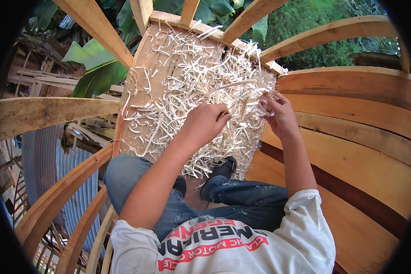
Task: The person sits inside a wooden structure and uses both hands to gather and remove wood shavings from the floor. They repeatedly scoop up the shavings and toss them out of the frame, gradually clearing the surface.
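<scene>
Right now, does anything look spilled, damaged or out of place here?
Pale wood shavings lie strewn in a thick heap across the sloping board. The left hand and right hand pinch thin strips above it. No damage shows on the planks.

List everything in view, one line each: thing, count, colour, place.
Wood shavings: a large heap, pale cream, on the board floor ahead of the knees.
Thin wood strip: one, pale, pinched between both hands.
Curved ribs: several, light wood, arching around the frame.
Side planks: several, orange-brown, on the right.
Corrugated sheet: one, grey-blue, lower left below the frame.
Banana leaves: a few, green, upper left.
Shoe: one, black, by the heap.
Jeans: blue, bent legs.
Shirt: white, bottom.
Left hand: on the strip.
Right hand: on the strip.
</scene>
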`<action>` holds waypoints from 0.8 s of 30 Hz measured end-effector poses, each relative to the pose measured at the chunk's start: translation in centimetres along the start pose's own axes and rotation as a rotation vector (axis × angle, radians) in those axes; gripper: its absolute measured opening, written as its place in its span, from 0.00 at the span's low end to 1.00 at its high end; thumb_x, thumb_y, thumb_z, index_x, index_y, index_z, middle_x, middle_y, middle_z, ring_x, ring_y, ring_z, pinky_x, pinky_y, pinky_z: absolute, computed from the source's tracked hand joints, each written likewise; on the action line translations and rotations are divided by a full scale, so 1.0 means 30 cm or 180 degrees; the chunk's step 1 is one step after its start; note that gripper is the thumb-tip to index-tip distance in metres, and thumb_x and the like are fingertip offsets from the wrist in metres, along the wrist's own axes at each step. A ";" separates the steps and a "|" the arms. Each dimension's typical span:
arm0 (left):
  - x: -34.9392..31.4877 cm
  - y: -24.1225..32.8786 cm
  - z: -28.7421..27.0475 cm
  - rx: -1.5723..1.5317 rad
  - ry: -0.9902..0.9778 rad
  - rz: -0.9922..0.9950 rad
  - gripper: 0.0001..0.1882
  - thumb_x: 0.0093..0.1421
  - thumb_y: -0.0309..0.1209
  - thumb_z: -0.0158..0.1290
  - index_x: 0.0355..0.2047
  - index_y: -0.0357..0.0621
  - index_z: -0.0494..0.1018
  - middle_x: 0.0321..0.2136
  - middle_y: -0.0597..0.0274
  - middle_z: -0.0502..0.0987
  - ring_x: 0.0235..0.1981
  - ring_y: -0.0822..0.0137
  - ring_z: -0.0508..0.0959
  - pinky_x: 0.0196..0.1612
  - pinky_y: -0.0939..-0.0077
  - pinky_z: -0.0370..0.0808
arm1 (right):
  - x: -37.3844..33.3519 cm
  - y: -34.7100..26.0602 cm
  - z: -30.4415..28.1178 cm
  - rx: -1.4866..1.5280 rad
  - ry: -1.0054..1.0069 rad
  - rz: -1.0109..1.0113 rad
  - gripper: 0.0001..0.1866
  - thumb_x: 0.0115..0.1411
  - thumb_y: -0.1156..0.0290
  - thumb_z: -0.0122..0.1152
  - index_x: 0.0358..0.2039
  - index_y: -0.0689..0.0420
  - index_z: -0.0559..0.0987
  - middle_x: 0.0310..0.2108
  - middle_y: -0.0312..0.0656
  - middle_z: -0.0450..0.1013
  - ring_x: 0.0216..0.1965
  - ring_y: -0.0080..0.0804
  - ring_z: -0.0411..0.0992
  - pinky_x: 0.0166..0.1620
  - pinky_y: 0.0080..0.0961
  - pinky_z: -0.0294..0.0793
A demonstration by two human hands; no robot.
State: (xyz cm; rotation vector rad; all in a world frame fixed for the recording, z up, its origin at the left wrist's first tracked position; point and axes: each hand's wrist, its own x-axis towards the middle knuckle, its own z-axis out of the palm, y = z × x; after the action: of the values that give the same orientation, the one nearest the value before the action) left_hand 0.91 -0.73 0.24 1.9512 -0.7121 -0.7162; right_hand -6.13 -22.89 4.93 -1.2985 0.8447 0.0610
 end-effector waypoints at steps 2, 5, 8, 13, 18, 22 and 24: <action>-0.011 -0.004 -0.002 0.0133 -0.0219 -0.0111 0.12 0.60 0.38 0.56 0.34 0.42 0.79 0.24 0.52 0.80 0.30 0.52 0.81 0.36 0.59 0.75 | 0.007 0.000 -0.010 0.0174 0.0121 -0.0197 0.11 0.59 0.75 0.64 0.42 0.61 0.79 0.37 0.40 0.78 0.34 0.25 0.77 0.32 0.24 0.81; -0.049 -0.031 0.007 0.0953 -0.0645 -0.0200 0.13 0.59 0.38 0.56 0.40 0.44 0.78 0.28 0.53 0.81 0.33 0.52 0.81 0.38 0.59 0.76 | 0.062 0.033 -0.049 -0.0059 -0.0006 -0.0367 0.12 0.59 0.73 0.65 0.43 0.62 0.79 0.36 0.40 0.78 0.34 0.25 0.77 0.34 0.24 0.82; -0.093 -0.077 0.046 0.2017 -0.1052 -0.0452 0.17 0.59 0.38 0.56 0.46 0.44 0.74 0.32 0.53 0.81 0.37 0.52 0.81 0.41 0.57 0.76 | 0.157 0.098 -0.066 -0.0440 -0.0250 0.0387 0.20 0.60 0.72 0.65 0.50 0.66 0.73 0.38 0.44 0.77 0.33 0.27 0.78 0.35 0.25 0.84; -0.127 -0.034 0.012 0.2223 -0.1047 -0.0640 0.22 0.58 0.38 0.58 0.50 0.44 0.70 0.36 0.52 0.79 0.41 0.50 0.80 0.43 0.54 0.75 | 0.611 -0.020 -0.145 -0.0649 0.0473 -0.0486 0.26 0.59 0.75 0.65 0.54 0.71 0.67 0.39 0.49 0.75 0.37 0.35 0.78 0.36 0.28 0.85; -0.190 0.006 0.005 0.2042 -0.0888 -0.0557 0.24 0.57 0.37 0.60 0.51 0.43 0.69 0.38 0.52 0.78 0.44 0.51 0.78 0.45 0.54 0.73 | 0.747 -0.405 -0.129 -0.1153 0.1164 -0.1646 0.45 0.47 0.73 0.70 0.66 0.60 0.60 0.53 0.54 0.71 0.48 0.42 0.74 0.48 0.34 0.79; -0.191 0.009 0.004 0.2197 -0.0926 -0.0693 0.23 0.56 0.37 0.60 0.50 0.43 0.69 0.37 0.52 0.78 0.43 0.51 0.78 0.45 0.53 0.73 | 0.664 -0.149 -0.084 -0.2716 0.1099 -0.2152 0.34 0.50 0.65 0.70 0.57 0.62 0.71 0.46 0.53 0.77 0.46 0.42 0.77 0.48 0.35 0.77; -0.180 0.019 0.023 0.2271 -0.0877 -0.0531 0.23 0.56 0.37 0.61 0.49 0.43 0.69 0.37 0.52 0.78 0.43 0.52 0.79 0.44 0.53 0.73 | 0.634 0.097 -0.110 -0.3480 0.0465 -0.1406 0.40 0.49 0.54 0.72 0.59 0.59 0.69 0.49 0.56 0.75 0.50 0.45 0.75 0.53 0.37 0.73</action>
State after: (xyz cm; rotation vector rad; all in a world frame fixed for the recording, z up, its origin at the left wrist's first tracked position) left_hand -3.28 2.53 1.52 2.6085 -1.0880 -0.9290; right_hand 4.23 -32.57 -8.48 -2.5200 0.6171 0.0816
